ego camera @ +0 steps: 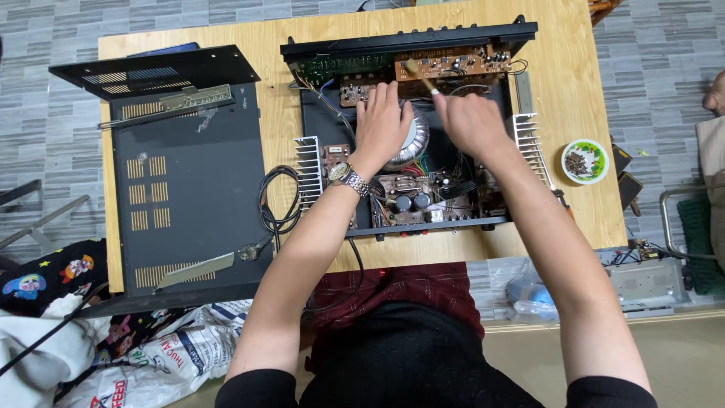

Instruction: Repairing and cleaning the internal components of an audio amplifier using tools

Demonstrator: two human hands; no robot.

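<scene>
An opened amplifier (408,128) sits on the wooden table (574,83), toward its far right portion, with its black front panel along the far edge and its rear edge near the table's front edge. The left hand (383,121) lies palm down, fingers together and flat, on the round transformer (411,143) at the middle of the chassis; it grips nothing. A metal watch (347,178) is on that wrist. The right hand (468,121) is closed around the handle of a brush (420,75), whose pale bristle end rests against the brown circuit board (453,63) mounted just behind the front panel. Finned heat sinks (307,170) stand at the left and right sides of the chassis, and a second board with dark capacitors (411,201) lies near the rear edge, between the forearms. A black cable (278,200) is looped just beside the amplifier's left side. The removed black cover (189,181) lies on the table's left half, reaching its front left corner, well apart from both hands. A small round dish (584,161) with dark contents stands near the right edge of the table. Printed cloth and plastic bags (151,355) lie on the floor below the front left corner.
</scene>
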